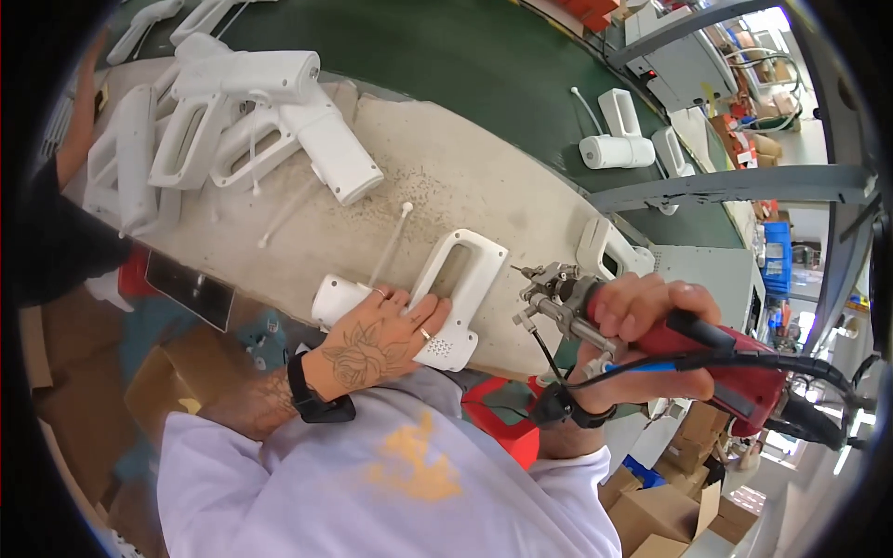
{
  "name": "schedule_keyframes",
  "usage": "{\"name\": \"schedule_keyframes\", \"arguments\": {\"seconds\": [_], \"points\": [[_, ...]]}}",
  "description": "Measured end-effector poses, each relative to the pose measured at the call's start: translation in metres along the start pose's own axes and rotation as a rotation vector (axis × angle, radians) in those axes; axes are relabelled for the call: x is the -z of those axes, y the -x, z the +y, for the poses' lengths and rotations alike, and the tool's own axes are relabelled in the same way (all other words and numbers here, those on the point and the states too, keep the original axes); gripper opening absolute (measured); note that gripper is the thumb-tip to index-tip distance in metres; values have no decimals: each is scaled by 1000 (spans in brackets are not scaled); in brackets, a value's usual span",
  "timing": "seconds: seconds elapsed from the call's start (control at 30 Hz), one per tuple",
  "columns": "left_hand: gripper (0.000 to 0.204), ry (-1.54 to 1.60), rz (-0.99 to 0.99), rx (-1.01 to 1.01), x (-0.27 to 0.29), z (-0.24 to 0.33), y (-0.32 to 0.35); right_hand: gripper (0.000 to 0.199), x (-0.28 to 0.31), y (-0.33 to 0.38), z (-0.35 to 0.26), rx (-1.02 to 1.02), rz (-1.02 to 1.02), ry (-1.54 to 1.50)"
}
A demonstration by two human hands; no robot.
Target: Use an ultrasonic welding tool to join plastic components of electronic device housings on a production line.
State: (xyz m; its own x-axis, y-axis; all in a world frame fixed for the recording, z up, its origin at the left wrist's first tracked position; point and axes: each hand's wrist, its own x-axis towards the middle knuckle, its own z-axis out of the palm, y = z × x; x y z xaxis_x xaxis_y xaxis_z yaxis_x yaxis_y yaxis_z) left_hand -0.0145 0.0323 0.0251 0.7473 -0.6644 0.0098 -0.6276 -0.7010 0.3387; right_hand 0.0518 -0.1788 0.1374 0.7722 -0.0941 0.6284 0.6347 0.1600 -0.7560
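My left hand (372,339) lies over a white plastic housing (474,270) with a loop handle, fingers curled across its body and holding it at the table's near edge. Screw holes show along the handle, and small vent holes mark one end. A thin white cord (395,237) with a rounded tip sticks out past my fingers. To the right, my right hand (651,335) grips a red powered screwdriver (744,381) with a metal nose assembly and a black cable. Its thin tip points toward the housing, apart from it.
Several similar white housings (251,74) are piled at the table's far left. Another housing (605,246) lies beyond the screwdriver; more sit on the green surface (446,65) behind. A grey metal bar (735,189) crosses at right. Another person's arm (79,121) shows at left.
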Motion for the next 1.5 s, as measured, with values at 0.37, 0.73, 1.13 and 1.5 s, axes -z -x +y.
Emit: {"name": "schedule_keyframes", "arguments": {"seconds": [0.37, 0.73, 1.13, 1.5], "points": [[86, 15, 20, 3, -13, 10, 6, 79, 2, 5, 15, -144, 34, 157], [55, -25, 52, -12, -10, 5, 2, 72, 1, 5, 37, -285, 55, 167], [54, -37, 129, -36, -17, 1, 10, 87, -16, -21, -3, -12, -312, -231], [61, -128, 208, -59, -29, -3, 14, 85, -48, -7, 36, -111, -131, -90]]}}
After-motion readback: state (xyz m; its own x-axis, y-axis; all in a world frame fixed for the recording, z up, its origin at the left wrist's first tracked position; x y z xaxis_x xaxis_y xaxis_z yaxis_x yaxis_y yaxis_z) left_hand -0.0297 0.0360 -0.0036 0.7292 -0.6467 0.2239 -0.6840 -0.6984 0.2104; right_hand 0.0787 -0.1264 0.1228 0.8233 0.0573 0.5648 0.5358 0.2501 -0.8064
